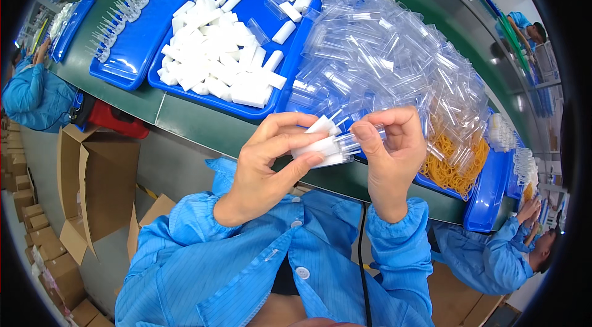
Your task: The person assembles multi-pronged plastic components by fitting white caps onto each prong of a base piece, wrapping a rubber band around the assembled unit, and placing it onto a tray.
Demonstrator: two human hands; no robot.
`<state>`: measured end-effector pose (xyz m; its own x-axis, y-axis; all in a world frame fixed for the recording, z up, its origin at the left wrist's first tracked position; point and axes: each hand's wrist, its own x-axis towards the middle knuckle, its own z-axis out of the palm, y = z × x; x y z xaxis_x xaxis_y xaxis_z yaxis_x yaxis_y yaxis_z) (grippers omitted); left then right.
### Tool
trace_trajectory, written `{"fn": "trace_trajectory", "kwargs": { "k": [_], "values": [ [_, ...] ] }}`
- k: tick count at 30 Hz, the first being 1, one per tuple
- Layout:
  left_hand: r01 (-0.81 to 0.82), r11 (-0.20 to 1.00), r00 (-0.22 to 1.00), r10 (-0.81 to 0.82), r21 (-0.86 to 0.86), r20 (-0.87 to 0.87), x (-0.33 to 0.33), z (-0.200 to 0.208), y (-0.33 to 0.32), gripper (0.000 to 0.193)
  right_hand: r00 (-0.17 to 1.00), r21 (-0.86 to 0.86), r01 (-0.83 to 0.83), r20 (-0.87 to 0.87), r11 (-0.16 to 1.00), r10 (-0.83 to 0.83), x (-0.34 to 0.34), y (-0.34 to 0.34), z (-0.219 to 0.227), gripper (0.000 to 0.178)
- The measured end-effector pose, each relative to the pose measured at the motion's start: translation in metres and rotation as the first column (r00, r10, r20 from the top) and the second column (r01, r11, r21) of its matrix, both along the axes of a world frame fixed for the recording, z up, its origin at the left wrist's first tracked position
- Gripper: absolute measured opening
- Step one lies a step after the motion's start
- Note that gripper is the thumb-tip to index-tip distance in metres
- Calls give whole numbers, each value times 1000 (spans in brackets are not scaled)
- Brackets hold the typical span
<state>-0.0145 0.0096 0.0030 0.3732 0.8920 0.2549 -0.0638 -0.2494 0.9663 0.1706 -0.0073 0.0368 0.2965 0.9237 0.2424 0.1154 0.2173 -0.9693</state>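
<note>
In front of my chest, my left hand is closed round several white blocks with rounded sides. Thin clear stems stick out of their right ends. My right hand meets them there, thumb and forefinger pinched on a clear plastic sleeve beside the stems. How far the sleeve reaches over a block is hard to make out. Beyond my hands lie a heap of similar white blocks in a blue tray and a large pile of clear plastic sleeves.
Yellow rubber bands lie at the right, near an additional blue tray. Another blue tray holds rows of clear stemmed parts. Cardboard boxes stand below the green table. Co-workers in blue sit left and right.
</note>
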Motion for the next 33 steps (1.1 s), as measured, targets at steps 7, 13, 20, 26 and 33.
{"fn": "trace_trajectory", "kwargs": {
  "k": [7, 13, 20, 26, 33],
  "values": [
    [-15, 998, 996, 21, -63, 84, 4, 3, -1, 21, 996, 197, 79, -47, 977, -72, -15, -6, -14, 27],
    [-130, 982, 990, 135, 136, -31, 6, 6, -3, 19, 994, 243, 83, 52, 966, -98, -14, -8, -18, 28],
    [-122, 982, 988, 134, 143, -81, 6, 3, 0, 16, 996, -11, 23, 81, 1000, -22, -3, -9, -10, 24],
    [-75, 971, 987, 105, 226, -124, 9, 2, -3, 18, 961, 224, 33, 260, 974, -93, 4, -6, -22, 24],
    [-83, 983, 993, 95, 167, -64, 9, 4, -1, 26, 996, 31, 21, 81, 999, -24, 0, -4, -9, 26]
  ]
}}
